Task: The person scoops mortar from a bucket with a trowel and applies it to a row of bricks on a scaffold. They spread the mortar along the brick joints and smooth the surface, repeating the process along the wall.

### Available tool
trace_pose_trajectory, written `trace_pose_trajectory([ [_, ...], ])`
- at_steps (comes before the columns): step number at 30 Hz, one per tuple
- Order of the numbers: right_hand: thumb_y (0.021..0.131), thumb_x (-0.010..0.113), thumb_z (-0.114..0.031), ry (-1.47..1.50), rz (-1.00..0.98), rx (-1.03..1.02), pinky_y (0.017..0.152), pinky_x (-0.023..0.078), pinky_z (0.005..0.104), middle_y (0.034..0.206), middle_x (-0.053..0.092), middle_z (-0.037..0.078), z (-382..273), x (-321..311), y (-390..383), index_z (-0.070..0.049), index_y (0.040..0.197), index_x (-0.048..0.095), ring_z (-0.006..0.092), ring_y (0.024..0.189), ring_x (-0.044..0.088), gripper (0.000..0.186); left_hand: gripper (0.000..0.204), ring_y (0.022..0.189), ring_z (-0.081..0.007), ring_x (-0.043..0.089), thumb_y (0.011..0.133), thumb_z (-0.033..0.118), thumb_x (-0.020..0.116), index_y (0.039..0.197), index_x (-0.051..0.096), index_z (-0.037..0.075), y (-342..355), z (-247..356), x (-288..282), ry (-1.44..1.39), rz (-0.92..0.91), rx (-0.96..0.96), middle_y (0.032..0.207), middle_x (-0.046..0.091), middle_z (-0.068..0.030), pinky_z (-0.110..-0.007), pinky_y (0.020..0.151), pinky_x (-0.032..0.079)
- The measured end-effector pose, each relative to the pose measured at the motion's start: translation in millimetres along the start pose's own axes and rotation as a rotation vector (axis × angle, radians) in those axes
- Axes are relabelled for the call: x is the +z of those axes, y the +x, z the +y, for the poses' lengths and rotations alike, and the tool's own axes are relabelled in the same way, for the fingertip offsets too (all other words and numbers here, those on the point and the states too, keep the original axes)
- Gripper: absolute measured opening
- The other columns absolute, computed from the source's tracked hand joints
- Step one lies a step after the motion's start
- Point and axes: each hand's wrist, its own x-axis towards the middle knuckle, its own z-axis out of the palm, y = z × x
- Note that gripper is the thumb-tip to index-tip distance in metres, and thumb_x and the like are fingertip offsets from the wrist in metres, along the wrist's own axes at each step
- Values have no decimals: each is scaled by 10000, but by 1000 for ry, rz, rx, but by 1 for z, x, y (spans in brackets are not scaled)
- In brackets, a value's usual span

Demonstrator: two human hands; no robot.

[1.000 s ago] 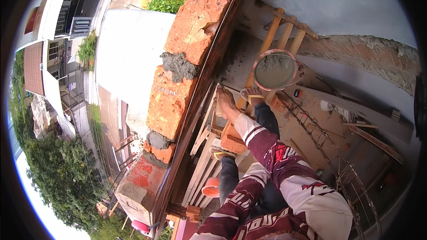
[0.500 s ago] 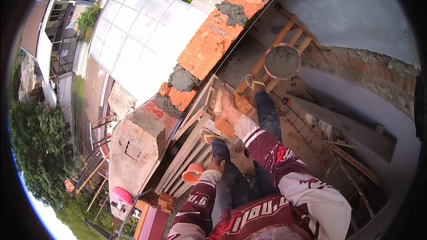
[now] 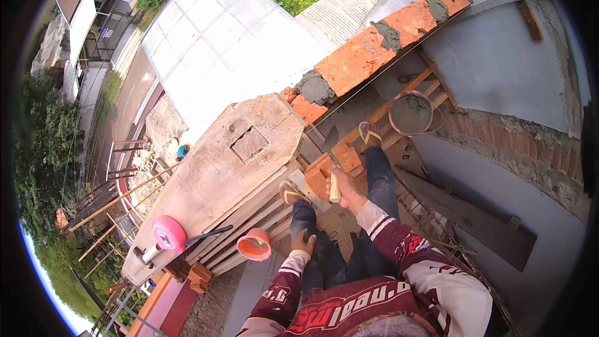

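Observation:
My right hand (image 3: pixel 349 192) is closed round a pale wooden tool handle (image 3: pixel 335 188); I cannot make out the rest of the tool. Just beyond it, loose orange bricks (image 3: pixel 319 171) lie near my sandalled feet. My left hand (image 3: pixel 304 243) lies on my left leg, its fingers apart and nothing in them. To its left is an orange plastic container (image 3: pixel 254 244), apart from the hand. Ahead, a row of orange bricks (image 3: pixel 355 61) has grey mortar (image 3: pixel 316 88) in its joints. A bucket of grey mortar (image 3: pixel 410 112) stands at the right.
A broad wooden formwork board (image 3: pixel 218 168) with a square cutout lies at the left. On it are a pink round object (image 3: pixel 169 233), a hammer (image 3: pixel 148 254) and a black bar (image 3: pixel 209 236). A string runs along the brick row. Wooden scaffold planks and a deep drop lie below.
My view has shifted, showing more of the formwork board and brick row. My right hand has drawn back from the wall toward my body with the handle. My left hand remains by my leg.

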Motion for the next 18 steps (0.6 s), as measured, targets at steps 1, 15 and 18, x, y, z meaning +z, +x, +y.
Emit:
trace_pose_trajectory([
  [1, 950, 605, -363, -19, 36, 7, 485, 504, 329, 734, 545, 28, 2, -11, -6, -110, 1024, 520, 153, 577, 551, 277, 553, 1180, -368, 581, 880, 373, 645, 1291, 565, 12, -2, 20, -11, -31, 47, 40, 1251, 610, -232, -422, 1018, 442],
  [15, 950, 595, -270, -222, 519, -528, 443, 460, 306, 752, 492, 35, -136, -101, -113, -137, 1002, 426, 142, 535, 494, 221, 473, 1097, -355, 618, 806, 69, 695, 1252, 540, 33, -61, 240, -284, -35, 937, 911, 1102, 675, -151, -498, 946, 467],
  [18, 959, 556, -250, -367, 480, -708, 448, 466, 293, 773, 510, 45, -171, -81, -131, -127, 1002, 423, 134, 548, 511, 186, 533, 1214, -390, 537, 811, 95, 693, 1304, 499, 37, -46, 249, -309, 57, 1026, 815, 1200, 631, -164, -552, 1031, 387],
])
